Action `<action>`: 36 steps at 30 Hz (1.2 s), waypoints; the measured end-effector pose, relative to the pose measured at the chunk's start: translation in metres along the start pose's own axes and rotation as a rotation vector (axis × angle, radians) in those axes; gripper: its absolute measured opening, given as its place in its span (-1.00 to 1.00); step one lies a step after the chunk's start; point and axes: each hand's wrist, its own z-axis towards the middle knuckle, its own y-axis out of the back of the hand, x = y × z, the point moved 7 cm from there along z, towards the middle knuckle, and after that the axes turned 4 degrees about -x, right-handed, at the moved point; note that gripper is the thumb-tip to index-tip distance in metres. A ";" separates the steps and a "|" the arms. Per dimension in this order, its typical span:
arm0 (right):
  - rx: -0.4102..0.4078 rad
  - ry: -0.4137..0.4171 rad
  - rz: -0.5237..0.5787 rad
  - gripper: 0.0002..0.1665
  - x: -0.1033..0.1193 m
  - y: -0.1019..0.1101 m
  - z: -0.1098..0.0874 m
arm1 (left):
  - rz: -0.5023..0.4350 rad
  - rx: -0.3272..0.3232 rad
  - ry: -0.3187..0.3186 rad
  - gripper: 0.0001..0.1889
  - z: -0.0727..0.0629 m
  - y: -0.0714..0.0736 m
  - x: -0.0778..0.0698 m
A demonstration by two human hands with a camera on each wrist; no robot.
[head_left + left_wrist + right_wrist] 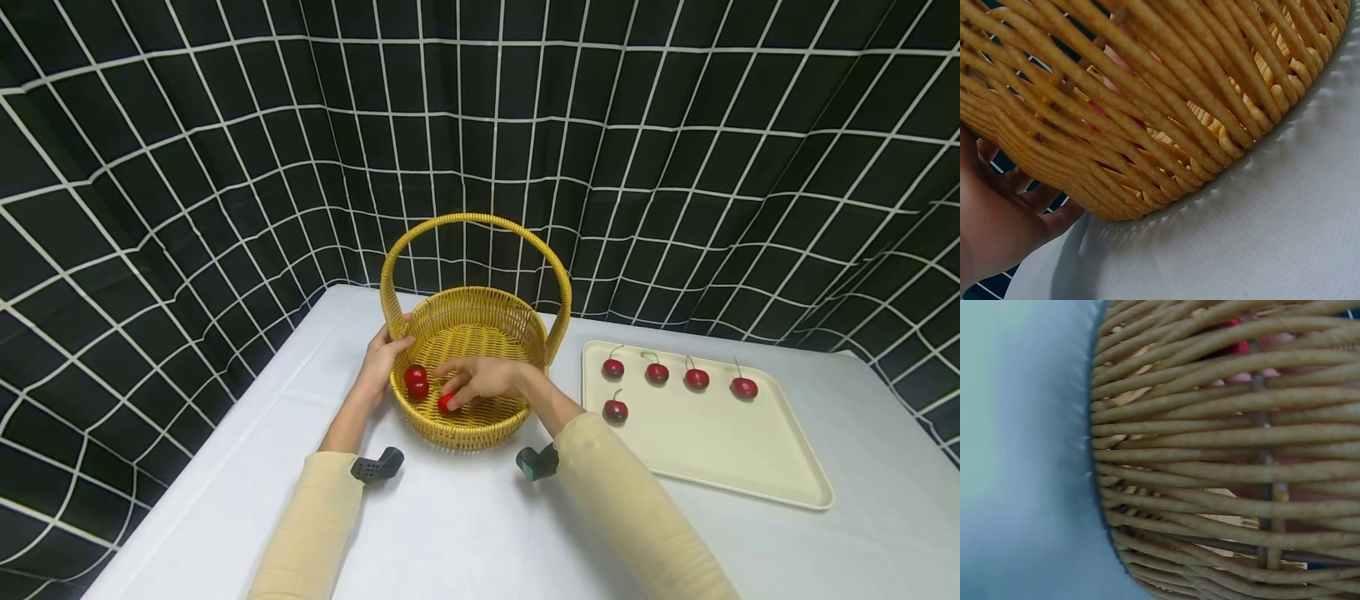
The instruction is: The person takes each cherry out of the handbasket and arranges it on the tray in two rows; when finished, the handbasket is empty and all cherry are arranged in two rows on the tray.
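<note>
The right hand (483, 379) pinches a glossy red round fruit (447, 403) inside the yellow woven wicker basket (465, 437), near the white-clothed worktop's (450, 525) far edge; the left hand (382, 357) grips the rim. A wrist catching that rim could tip the basket. Room opens toward the near edge; the gap to the cream rectangular tray (720, 450) looks narrow.

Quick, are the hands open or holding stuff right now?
Left hand: closed, holding the basket at its side.
Right hand: closed, fingertips on a red fruit.
</note>
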 end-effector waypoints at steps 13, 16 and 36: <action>-0.078 0.056 -0.154 -0.31 0.004 -0.001 0.001 | 0.014 -0.003 0.003 -0.48 0.000 0.000 0.001; -0.095 0.068 -0.183 -0.29 0.006 -0.001 0.000 | 0.018 -0.003 -0.004 -0.47 0.000 0.000 0.000; -0.189 0.154 0.043 -0.17 0.013 0.016 -0.016 | -0.009 -0.001 -0.009 -0.47 0.001 0.001 0.002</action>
